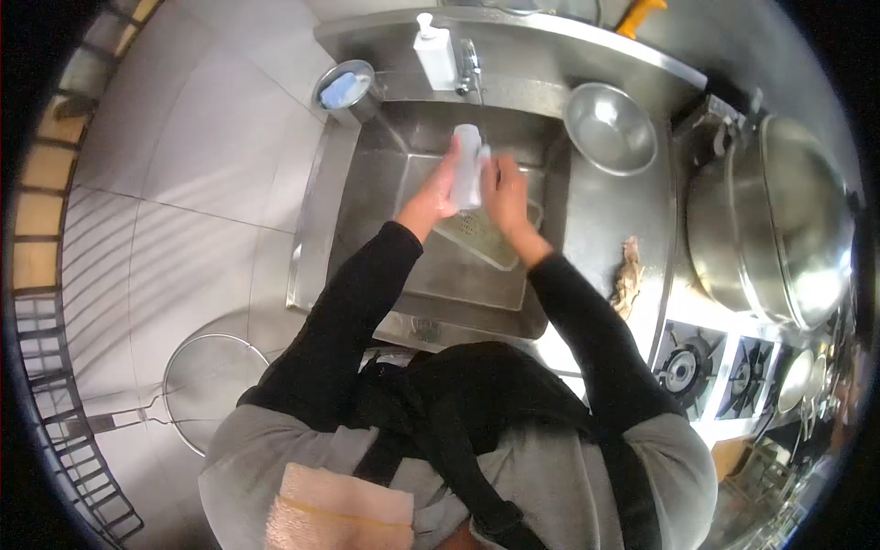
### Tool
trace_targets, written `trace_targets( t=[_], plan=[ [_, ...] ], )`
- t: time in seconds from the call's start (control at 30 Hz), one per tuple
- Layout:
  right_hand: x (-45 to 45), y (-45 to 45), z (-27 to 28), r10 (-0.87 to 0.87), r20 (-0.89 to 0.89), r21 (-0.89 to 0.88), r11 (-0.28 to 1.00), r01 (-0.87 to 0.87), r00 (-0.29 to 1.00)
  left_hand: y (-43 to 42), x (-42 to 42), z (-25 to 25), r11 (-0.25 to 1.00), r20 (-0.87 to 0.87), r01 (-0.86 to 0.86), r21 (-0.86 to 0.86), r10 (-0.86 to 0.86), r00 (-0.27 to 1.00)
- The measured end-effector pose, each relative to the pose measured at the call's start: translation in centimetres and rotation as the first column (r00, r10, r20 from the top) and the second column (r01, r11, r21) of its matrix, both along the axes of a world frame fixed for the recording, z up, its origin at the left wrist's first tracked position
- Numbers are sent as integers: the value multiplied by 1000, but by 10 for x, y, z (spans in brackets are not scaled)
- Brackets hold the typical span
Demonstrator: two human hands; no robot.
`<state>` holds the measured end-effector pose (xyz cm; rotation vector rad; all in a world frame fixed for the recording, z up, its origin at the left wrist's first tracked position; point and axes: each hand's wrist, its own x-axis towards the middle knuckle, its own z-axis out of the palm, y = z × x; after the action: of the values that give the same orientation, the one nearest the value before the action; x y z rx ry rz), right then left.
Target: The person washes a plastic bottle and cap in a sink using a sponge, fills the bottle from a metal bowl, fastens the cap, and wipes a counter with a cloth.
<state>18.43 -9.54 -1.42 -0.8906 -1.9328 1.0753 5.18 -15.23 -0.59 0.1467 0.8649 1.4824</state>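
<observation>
A whitish translucent container (467, 170) is held up over the metal sink (367, 197), below the faucet (470, 69). My left hand (440, 190) is wrapped round its left side. Close against its right side is my right hand (506, 192), fingers curled and slightly blurred; a small pale bit shows at the fingertips, too unclear to name. Under both hands a clear shallow tray (500, 252) lies on the sink floor.
Behind the sink stand a white pump bottle (436, 60) and a metal pot with a blue sponge (341, 89). To the right are a steel bowl (610, 128), a crumpled brown item (628, 280), a large pot (733, 220) and a stove (683, 369). A strainer (213, 385) is at left.
</observation>
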Motion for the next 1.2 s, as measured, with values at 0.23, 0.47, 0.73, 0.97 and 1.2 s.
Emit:
trace_targets(
  t=[0.23,0.47,0.73,0.97,1.2],
  plan=[
    [-24,1,-7,16,-53,221,975,-4,998,2,12,-19,943,-338,-119,-310,8,941],
    [-40,4,-24,31,-176,195,981,4,984,-6,-1,-14,983,-24,-181,-38,180,983],
    [-29,-36,-4,135,-133,172,979,-111,982,13,-21,-17,902,-242,-399,-166,355,903],
    [-57,19,8,-49,-134,-288,957,9,990,9,0,-13,991,-132,-137,-9,134,982],
    [-49,25,-25,-66,-39,12,998,66,997,18,3,-18,939,-283,-271,-212,206,937]
  ],
)
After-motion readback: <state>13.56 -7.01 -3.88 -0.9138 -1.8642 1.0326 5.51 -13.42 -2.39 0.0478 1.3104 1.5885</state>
